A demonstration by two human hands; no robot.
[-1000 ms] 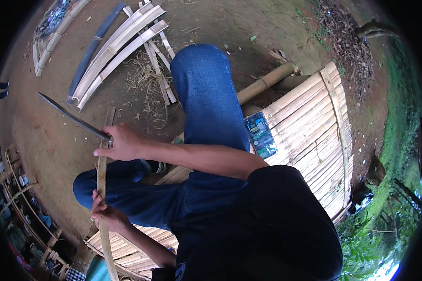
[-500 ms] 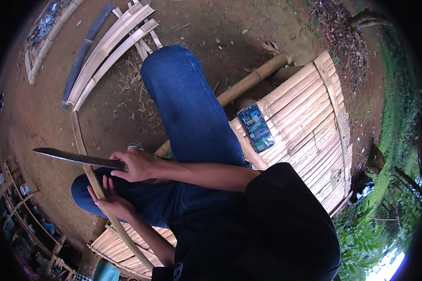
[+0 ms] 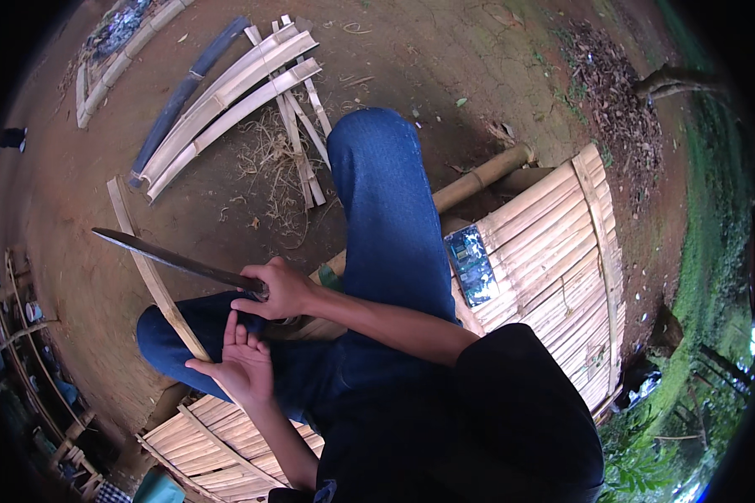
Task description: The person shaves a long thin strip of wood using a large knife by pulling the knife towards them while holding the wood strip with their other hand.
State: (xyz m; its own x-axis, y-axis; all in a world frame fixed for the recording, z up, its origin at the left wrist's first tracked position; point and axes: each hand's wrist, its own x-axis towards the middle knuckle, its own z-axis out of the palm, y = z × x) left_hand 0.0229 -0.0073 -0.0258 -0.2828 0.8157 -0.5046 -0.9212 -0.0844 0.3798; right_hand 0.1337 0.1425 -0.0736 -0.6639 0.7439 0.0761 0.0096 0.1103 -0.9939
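Note:
My right hand [image 3: 278,287] is closed round the grip of a long-bladed machete [image 3: 176,260]. Its dark blade points left and passes over a narrow split bamboo strip [image 3: 158,289]. Palm up, my left hand [image 3: 247,369] has the strip at the crook of its thumb, while its other fingers are loosely stretched apart from it. The strip slants across my bent knee [image 3: 161,339], and part of it is hidden by the left hand. The machete's handle is mostly covered by my fingers.
Split bamboo lengths [image 3: 226,92] and a dark pole [image 3: 184,92] lie on the ground ahead, beside fibre shavings [image 3: 264,163]. I sit on a bamboo-slat bench [image 3: 554,243]; a phone [image 3: 471,267] rests on it to my right. A thick bamboo pole [image 3: 482,178] sticks out beyond my leg.
The machete has shifted right and its blade tilts more steeply. My left palm has turned more upward with its fingers opened out. The strip's far end has moved left of the split bamboo.

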